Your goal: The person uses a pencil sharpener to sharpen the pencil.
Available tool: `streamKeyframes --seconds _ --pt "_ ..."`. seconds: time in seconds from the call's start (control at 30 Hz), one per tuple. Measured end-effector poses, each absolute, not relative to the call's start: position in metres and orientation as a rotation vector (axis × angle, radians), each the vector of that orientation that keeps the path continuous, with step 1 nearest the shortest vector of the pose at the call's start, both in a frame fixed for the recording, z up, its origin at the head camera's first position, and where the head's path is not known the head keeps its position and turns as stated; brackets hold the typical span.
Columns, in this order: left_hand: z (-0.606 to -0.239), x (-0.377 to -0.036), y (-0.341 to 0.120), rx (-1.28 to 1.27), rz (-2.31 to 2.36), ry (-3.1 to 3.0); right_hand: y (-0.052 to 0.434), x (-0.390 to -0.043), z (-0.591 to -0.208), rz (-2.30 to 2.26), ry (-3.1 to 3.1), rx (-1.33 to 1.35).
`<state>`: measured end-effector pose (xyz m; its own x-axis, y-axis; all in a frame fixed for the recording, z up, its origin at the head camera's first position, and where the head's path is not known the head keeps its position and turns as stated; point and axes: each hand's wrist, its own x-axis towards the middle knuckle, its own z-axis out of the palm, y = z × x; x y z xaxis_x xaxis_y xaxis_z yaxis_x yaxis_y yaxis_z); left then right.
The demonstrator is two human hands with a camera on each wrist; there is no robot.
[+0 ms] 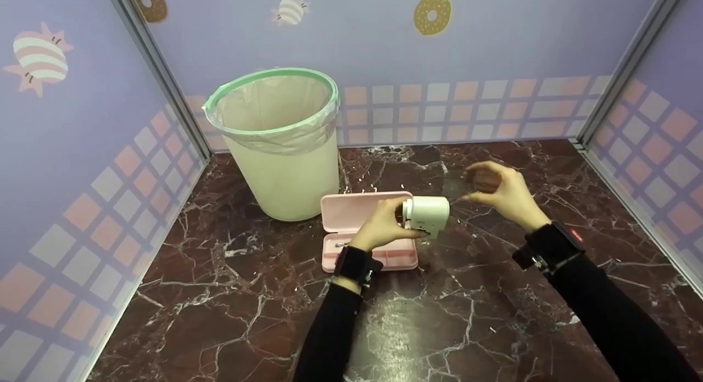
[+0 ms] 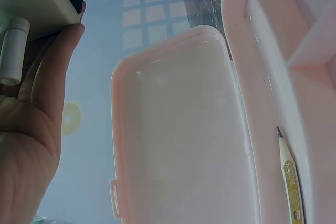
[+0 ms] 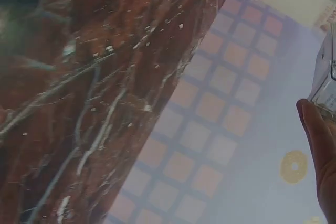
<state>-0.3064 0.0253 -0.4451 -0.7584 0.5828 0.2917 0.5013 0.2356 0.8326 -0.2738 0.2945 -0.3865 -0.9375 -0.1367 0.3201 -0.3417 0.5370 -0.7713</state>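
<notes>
The left hand (image 1: 379, 228) grips the white pencil sharpener (image 1: 427, 214) above the open pink pencil case (image 1: 351, 214), which still holds a pencil (image 2: 290, 174). The right hand (image 1: 508, 192) holds a small transparent shavings drawer (image 1: 483, 180), apparently pulled free. Emptying into the lined bin (image 1: 277, 140) beyond appears still to be done.

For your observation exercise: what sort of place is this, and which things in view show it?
Probably a staged booth, not a real room: a marble-patterned tabletop, lilac panel walls with doughnut and bee prints in metal frames, and a lined waste bin on the table.

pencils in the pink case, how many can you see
1: a pencil lies in the open pink case, along its hinge side. More may be hidden behind the left hand.
</notes>
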Motion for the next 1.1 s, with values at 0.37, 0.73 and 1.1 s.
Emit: streamKeyframes --seconds 0.37,0.73,1.1 --pt "-0.444 -0.309 0.024 1.031 1.539 2.547 0.3 -0.251 -0.434 1.457 -2.644 0.422" --pt "-0.446 -0.309 0.025 1.03 1.543 2.509 0.287 -0.245 -0.432 1.529 -2.616 0.463" --pt "-0.446 -0.302 0.034 1.028 1.553 2.459 0.275 -0.249 -0.437 1.531 -2.628 0.452"
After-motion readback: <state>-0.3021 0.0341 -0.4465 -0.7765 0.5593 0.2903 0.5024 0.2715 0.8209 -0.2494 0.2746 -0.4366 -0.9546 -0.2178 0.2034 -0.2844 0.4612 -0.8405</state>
